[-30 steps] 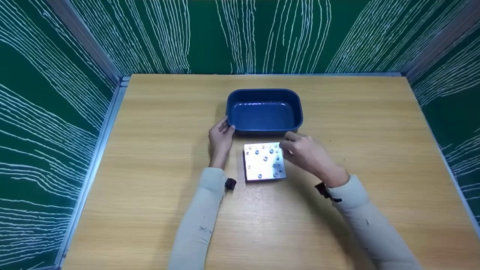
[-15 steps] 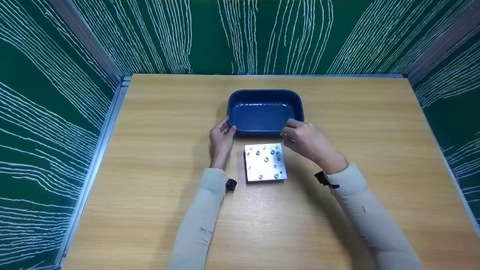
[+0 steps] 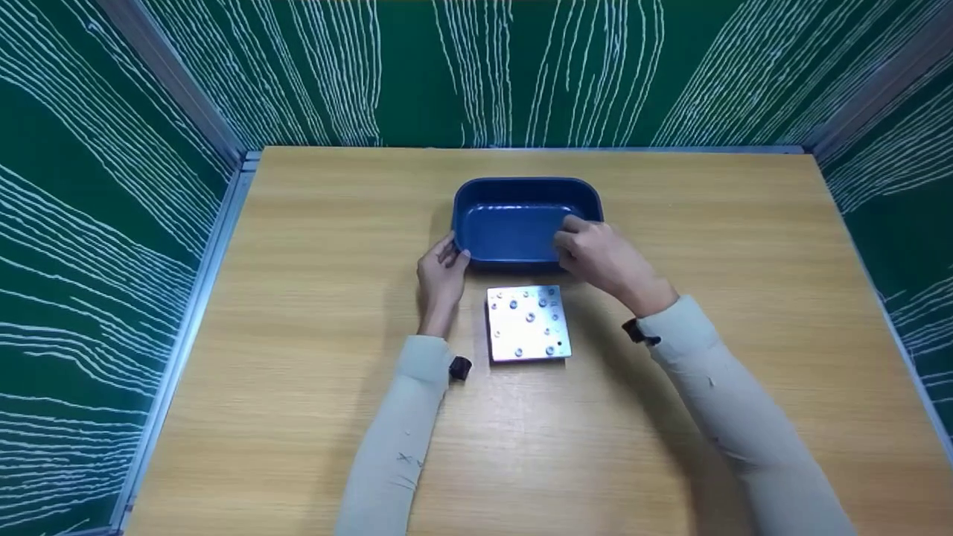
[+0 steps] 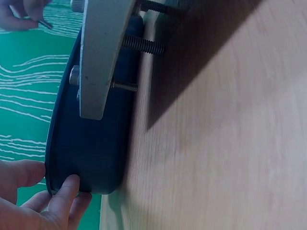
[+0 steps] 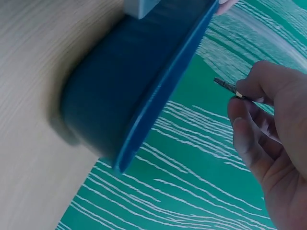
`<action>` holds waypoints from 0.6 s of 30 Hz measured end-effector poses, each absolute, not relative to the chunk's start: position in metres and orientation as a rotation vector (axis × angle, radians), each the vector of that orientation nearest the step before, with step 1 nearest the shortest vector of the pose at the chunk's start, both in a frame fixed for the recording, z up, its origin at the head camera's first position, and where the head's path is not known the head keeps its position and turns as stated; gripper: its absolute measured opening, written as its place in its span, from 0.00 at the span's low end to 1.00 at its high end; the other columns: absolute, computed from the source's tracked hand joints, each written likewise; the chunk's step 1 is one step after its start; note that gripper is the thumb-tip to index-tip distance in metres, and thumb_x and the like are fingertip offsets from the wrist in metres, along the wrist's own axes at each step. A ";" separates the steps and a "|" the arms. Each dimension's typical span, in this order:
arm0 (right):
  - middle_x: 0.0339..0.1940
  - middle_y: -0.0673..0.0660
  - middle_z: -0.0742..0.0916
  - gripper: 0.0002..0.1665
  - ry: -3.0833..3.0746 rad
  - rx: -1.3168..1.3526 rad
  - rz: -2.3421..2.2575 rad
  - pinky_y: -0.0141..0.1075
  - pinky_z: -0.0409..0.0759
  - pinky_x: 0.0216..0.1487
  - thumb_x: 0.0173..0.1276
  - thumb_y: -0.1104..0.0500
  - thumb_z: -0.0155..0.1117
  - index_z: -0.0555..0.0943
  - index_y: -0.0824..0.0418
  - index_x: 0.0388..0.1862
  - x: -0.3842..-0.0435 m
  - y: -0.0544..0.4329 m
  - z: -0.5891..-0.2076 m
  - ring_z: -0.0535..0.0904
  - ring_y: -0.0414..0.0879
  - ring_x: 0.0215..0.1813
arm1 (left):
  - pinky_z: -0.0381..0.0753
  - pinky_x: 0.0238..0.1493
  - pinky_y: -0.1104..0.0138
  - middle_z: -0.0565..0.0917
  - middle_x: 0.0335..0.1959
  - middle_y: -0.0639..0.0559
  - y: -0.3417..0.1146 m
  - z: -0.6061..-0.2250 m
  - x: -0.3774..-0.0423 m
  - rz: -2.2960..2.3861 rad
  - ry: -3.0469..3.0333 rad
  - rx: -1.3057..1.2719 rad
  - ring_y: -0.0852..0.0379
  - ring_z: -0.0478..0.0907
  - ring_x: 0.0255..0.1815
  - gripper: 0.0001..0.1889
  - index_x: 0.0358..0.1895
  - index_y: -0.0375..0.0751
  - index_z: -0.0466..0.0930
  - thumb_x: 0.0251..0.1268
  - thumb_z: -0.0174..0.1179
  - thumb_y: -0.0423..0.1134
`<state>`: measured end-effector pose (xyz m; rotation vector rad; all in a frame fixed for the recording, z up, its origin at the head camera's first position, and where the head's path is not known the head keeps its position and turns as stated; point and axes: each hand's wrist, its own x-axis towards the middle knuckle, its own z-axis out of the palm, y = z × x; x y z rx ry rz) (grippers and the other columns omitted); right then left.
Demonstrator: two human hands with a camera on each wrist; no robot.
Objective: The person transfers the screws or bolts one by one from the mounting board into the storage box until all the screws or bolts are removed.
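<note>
A deep blue bin (image 3: 500, 232) stands on the table, its inside bare where it shows. My left hand (image 3: 441, 275) holds the bin's near left corner, digits at the rim and against the outer wall in the left wrist view. Over the bin's near right part, my right hand (image 3: 599, 253) pinches a small threaded screw (image 5: 225, 86) between thumb and fingers, apart from the bin. A square metal plate (image 3: 514, 327) with several screws in it lies in front of the bin. From the side, long screw shanks (image 4: 144, 44) stick out under the plate (image 4: 98, 72).
The wooden table (image 3: 313, 298) reaches out on both sides of the bin. Green walls (image 3: 417, 74) with white wavy lines enclose it at the back and sides. Metal frame rails (image 3: 201, 283) run along its edges.
My right hand has lifted a screw away from the plate's far right corner and moved forward over the bin. A dark hole shows near the plate's near right corner. My left hand stays at the bin.
</note>
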<state>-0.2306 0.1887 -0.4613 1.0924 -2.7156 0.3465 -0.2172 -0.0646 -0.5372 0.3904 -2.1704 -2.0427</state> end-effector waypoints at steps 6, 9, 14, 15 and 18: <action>0.43 0.68 0.88 0.08 -2.777 1.070 0.298 0.47 0.92 0.43 0.76 0.68 0.65 0.89 0.68 0.48 -0.247 0.189 -0.470 0.91 0.60 0.40 | 0.83 0.66 0.63 0.82 0.68 0.35 -0.064 -0.536 -0.217 -2.047 -2.179 0.417 0.42 0.81 0.68 0.24 0.71 0.31 0.76 0.74 0.63 0.28; 0.44 0.69 0.88 0.08 -2.790 1.089 0.258 0.47 0.92 0.43 0.77 0.67 0.65 0.88 0.69 0.49 -0.255 0.189 -0.474 0.91 0.61 0.41 | 0.82 0.67 0.63 0.82 0.68 0.36 -0.065 -0.536 -0.217 -2.019 -2.206 0.425 0.44 0.82 0.67 0.24 0.71 0.33 0.76 0.74 0.63 0.29; 0.48 0.71 0.88 0.10 -2.819 1.127 0.177 0.48 0.92 0.44 0.79 0.65 0.63 0.87 0.69 0.50 -0.267 0.188 -0.480 0.91 0.63 0.43 | 0.82 0.67 0.64 0.82 0.68 0.38 -0.065 -0.536 -0.217 -1.998 -2.227 0.434 0.45 0.82 0.67 0.24 0.72 0.34 0.76 0.75 0.64 0.30; 0.48 0.71 0.88 0.10 -2.830 1.133 0.164 0.49 0.92 0.45 0.79 0.66 0.63 0.87 0.69 0.51 -0.269 0.188 -0.481 0.91 0.63 0.43 | 0.82 0.67 0.64 0.82 0.68 0.38 -0.065 -0.536 -0.217 -2.004 -2.222 0.429 0.45 0.82 0.67 0.24 0.72 0.34 0.76 0.75 0.63 0.29; 0.50 0.71 0.88 0.10 -2.871 1.139 0.125 0.50 0.92 0.47 0.79 0.66 0.62 0.87 0.69 0.52 -0.275 0.188 -0.483 0.91 0.63 0.44 | 0.82 0.67 0.64 0.82 0.68 0.37 -0.065 -0.536 -0.217 -2.008 -2.218 0.418 0.44 0.82 0.68 0.24 0.72 0.33 0.76 0.75 0.63 0.29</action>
